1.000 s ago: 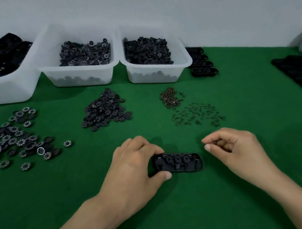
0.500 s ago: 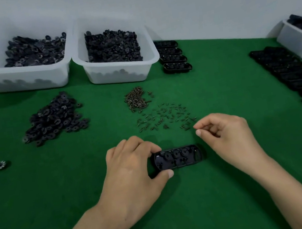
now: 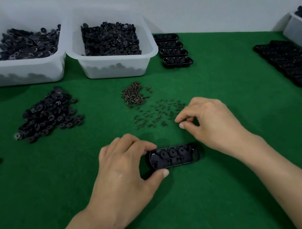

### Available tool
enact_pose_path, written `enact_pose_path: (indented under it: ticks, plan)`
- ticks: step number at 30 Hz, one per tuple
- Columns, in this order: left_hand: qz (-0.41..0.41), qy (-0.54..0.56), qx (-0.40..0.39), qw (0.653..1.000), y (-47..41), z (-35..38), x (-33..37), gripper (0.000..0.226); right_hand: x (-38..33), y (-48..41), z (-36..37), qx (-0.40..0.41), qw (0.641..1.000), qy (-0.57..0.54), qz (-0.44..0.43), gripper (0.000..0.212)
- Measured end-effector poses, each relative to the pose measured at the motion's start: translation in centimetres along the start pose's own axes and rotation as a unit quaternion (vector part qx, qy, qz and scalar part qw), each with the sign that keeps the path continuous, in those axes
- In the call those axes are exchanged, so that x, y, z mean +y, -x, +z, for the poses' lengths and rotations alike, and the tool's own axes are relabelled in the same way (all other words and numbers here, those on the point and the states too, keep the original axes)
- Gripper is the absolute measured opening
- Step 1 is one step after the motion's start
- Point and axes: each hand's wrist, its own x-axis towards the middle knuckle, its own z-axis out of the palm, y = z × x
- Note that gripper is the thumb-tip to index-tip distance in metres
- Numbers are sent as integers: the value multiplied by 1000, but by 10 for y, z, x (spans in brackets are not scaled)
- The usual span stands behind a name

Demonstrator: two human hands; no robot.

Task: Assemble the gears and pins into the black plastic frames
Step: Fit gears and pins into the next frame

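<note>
Flat on the green felt surface (image 3: pixel 197 195) lies a long black plastic frame with rounded ends (image 3: pixel 174 159), three small round gears (image 3: pixel 172 152) seated in a row inside. Left grip (image 3: pixel 123 173) clamped on the frame's left end, thumb on the near edge, fingers over the far edge. Right grip (image 3: pixel 210 123) just beyond the frame's right end and clear of it, thumb and forefinger drawn to a narrow pinch; anything held there too small to tell.

Just behind the frame, a scatter of small dark metal pins (image 3: pixel 157 113); farther behind, a tight heap of brownish pins (image 3: pixel 133 96). Behind and left of the frame, a loose pile of black plastic gears (image 3: pixel 48 116). Far behind the frame, a translucent white plastic tub (image 3: pixel 116 68) of black discs, and farther left a twin tub (image 3: pixel 22 74). Behind and right of the frame, a short row of four matching frames (image 3: pixel 174 50). Well right of the frame, a long row of black frames (image 3: pixel 296 67).
</note>
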Motion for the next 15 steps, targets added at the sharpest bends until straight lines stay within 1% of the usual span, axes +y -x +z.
enact_pose_path:
  ticks: [4, 6, 8, 10, 11, 13, 15]
  plan:
    - [0, 1, 2, 1000, 1, 0, 1, 45, -6, -3, -4, -37, 999, 32, -16, 9]
    - [1, 3, 3, 1000, 1, 0, 1, 45, -7, -1, -5, -35, 999, 27, -28, 8]
    - [2, 2, 5, 1000, 1, 0, 1, 45, -10, 7, -6, -8, 998, -54, -34, 13]
    - [1, 0, 4, 1000, 1, 1, 0, 45, -17, 19, -6, 6, 986, -160, -50, 18]
    - [2, -2, 4, 1000, 1, 1, 0, 45, -20, 25, -5, 7, 980, -187, -67, 18]
    - [3, -4, 5, 1000, 1, 1, 0, 43, -25, 33, 3, 4, 977, -193, -92, 15]
    - [6, -5, 7, 1000, 1, 1, 0, 42, -26, 35, 10, 2, 979, -180, -95, 11]
